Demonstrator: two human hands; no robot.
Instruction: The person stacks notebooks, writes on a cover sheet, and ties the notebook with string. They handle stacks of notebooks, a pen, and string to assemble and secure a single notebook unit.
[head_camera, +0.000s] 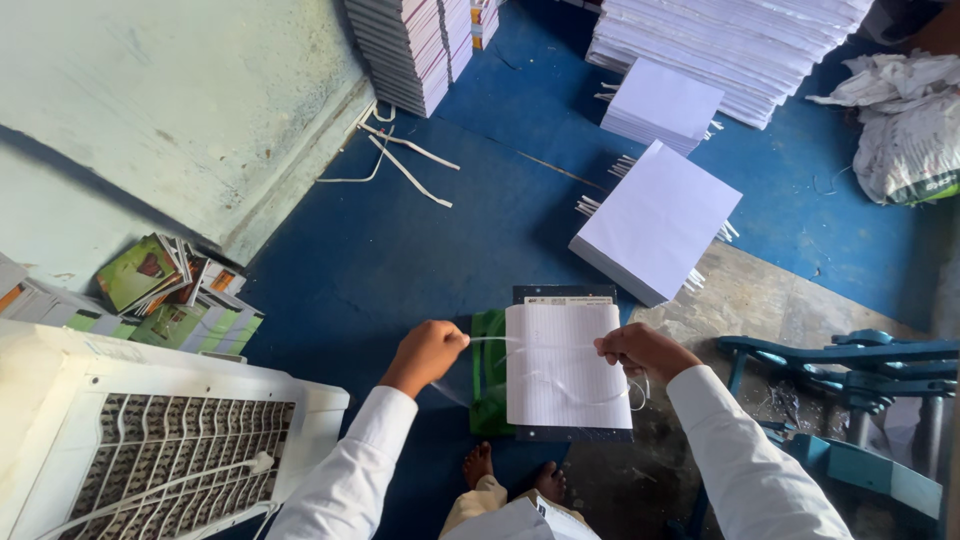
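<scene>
Here the left hand (428, 352) and right hand (640, 350) each pinched an end of a white strap (530, 341), stretched taut over a ruled paper bundle (565, 365). Tying looked underway (loose strap looped at five o'clock); cinching it would need even tension.

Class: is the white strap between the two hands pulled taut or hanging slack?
Taut: the strap runs straight from left hand to right hand.

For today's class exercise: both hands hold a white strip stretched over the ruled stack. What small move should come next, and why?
Probably lower the strip onto the ruled stack. The left hand and right hand pinch it taut just above the stack's top end, with slack looping down near the right hand, so it looks ready to be laid across and drawn round.
</scene>
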